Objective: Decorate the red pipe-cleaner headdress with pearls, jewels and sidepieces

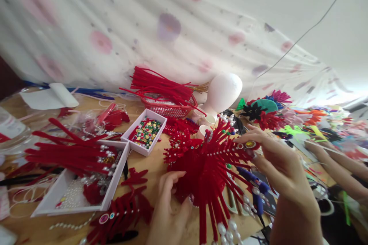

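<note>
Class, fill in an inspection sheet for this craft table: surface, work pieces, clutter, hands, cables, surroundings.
Surface: wooden table, crowded.
Job's things: red pipe-cleaner headpiece with pearls; oval gem at its upper edge.
Clutter: small box of gems, white tray with pearls and red pieces, red basket, foam head form, coloured flowers.
Grippers: left hand steadies the headpiece; right hand has fingers at the gem. Another person's hand at right.
Cables: thin wire across the wall.
Surroundings: flowered cloth behind.
</note>
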The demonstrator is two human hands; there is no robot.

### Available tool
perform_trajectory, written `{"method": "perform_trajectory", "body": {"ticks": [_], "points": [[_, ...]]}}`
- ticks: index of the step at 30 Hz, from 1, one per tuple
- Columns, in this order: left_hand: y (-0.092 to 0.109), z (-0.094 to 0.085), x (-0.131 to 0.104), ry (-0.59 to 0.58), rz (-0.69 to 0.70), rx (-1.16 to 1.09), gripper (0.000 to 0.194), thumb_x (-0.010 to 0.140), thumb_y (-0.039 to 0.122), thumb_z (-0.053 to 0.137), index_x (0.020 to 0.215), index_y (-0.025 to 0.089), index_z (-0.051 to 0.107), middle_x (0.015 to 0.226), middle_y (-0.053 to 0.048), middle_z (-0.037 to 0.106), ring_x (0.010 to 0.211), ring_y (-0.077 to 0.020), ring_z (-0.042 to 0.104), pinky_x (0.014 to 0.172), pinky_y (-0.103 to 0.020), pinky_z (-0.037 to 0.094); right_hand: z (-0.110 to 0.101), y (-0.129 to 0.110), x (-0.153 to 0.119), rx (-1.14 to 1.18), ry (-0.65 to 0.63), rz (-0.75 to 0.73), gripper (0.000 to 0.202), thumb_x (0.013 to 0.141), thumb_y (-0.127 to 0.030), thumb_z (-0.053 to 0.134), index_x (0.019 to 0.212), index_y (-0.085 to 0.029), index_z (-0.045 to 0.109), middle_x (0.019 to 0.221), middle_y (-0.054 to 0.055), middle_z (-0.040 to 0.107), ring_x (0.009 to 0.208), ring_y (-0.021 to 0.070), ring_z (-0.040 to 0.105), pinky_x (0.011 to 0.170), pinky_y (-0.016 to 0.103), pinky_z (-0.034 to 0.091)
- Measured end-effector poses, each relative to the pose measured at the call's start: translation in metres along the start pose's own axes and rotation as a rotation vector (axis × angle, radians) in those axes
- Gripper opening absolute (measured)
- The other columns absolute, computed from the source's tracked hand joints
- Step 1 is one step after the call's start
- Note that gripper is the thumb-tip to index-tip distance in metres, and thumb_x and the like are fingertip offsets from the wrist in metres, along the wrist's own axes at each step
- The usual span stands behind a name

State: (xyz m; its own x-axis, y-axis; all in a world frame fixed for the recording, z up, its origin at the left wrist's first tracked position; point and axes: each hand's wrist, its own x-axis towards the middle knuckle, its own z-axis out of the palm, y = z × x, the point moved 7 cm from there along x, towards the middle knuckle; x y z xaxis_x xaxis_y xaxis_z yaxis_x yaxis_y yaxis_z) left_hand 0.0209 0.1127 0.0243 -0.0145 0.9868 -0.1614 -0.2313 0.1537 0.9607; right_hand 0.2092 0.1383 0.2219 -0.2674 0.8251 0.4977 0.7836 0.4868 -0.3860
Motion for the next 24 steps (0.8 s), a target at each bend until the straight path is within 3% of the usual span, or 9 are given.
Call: {"method": "perform_trajectory", "body": {"ticks": [2,5,7,10,13,16,19,24], "points": [[-0.009,-0.002,0.002,0.035,-0.017,-0.002,0.041,0.070,0.025,0.068,0.110,0.022,0.067,0.121,-0.010,0.059,0.118,-0.0294,0.054,0.103,-0.038,0.041,-0.004,0.002,-0.005,0.049,0.075,0.068,0.021,0.087,-0.026,0.056,0.101,-0.032,0.070,0.095,0.001,0.071,0.095,0.0270,0.063,0.091,0.043,0.044],[-0.024,-0.009,0.011,0.106,-0.072,-0.057,0.049,0.068,0.023,0.071,0.116,0.021,0.063,0.125,-0.010,0.059,0.125,-0.0308,0.051,0.110,-0.041,0.035,-0.029,0.011,-0.031,0.185,0.511,0.230,0.020,0.084,-0.030,0.061,0.099,-0.033,0.074,0.103,0.002,0.072,0.108,0.0322,0.060,0.101,0.050,0.041],[-0.032,-0.017,0.019,0.184,-0.118,-0.127,0.051,0.064,0.018,0.073,0.114,0.021,0.061,0.127,-0.010,0.059,0.129,-0.0300,0.049,0.114,-0.040,0.032,-0.041,0.013,-0.060,0.243,0.793,0.260,0.022,0.084,-0.032,0.059,0.098,-0.038,0.074,0.118,-0.002,0.068,0.125,0.0324,0.052,0.111,0.051,0.034],[-0.034,-0.023,0.027,0.234,-0.242,-0.334,0.038,0.062,0.008,0.069,0.098,0.021,0.062,0.114,-0.008,0.066,0.121,-0.0251,0.057,0.108,-0.035,0.039,-0.033,0.024,-0.106,0.537,0.996,0.311,0.027,0.088,-0.035,0.048,0.090,-0.042,0.074,0.124,-0.009,0.066,0.129,0.0289,0.050,0.113,0.055,0.035],[-0.026,-0.014,0.028,0.144,-0.426,-0.516,0.023,0.064,0.002,0.060,0.078,0.019,0.060,0.087,-0.003,0.071,0.091,-0.0194,0.068,0.087,-0.031,0.052,0.009,0.049,-0.152,0.946,1.051,0.619,0.028,0.086,-0.039,0.047,0.084,-0.035,0.074,0.100,-0.001,0.073,0.110,0.0309,0.064,0.100,0.065,0.045],[-0.018,-0.009,0.026,0.115,-0.572,-0.480,0.017,0.072,0.001,0.054,0.069,0.017,0.059,0.076,-0.003,0.070,0.069,-0.0152,0.067,0.068,-0.028,0.053,0.058,0.062,-0.180,1.259,1.022,0.870,0.025,0.082,-0.038,0.051,0.082,-0.029,0.074,0.086,0.004,0.075,0.094,0.0315,0.069,0.090,0.069,0.049],[-0.016,-0.007,0.025,0.116,-0.611,-0.410,0.018,0.081,0.003,0.053,0.072,0.015,0.062,0.073,-0.004,0.070,0.062,-0.0137,0.066,0.058,-0.025,0.050,0.079,0.069,-0.185,1.452,1.001,0.891,0.024,0.076,-0.039,0.055,0.084,-0.027,0.074,0.086,0.005,0.075,0.094,0.0321,0.069,0.089,0.069,0.049],[-0.021,-0.001,0.018,-0.001,-0.572,-0.385,0.014,0.089,0.009,0.058,0.096,0.017,0.067,0.082,-0.004,0.075,0.064,-0.0158,0.069,0.056,-0.025,0.052,0.074,0.088,-0.180,1.526,0.962,0.807,0.025,0.072,-0.039,0.058,0.087,-0.025,0.072,0.083,0.005,0.074,0.089,0.0304,0.070,0.090,0.065,0.050]]}}
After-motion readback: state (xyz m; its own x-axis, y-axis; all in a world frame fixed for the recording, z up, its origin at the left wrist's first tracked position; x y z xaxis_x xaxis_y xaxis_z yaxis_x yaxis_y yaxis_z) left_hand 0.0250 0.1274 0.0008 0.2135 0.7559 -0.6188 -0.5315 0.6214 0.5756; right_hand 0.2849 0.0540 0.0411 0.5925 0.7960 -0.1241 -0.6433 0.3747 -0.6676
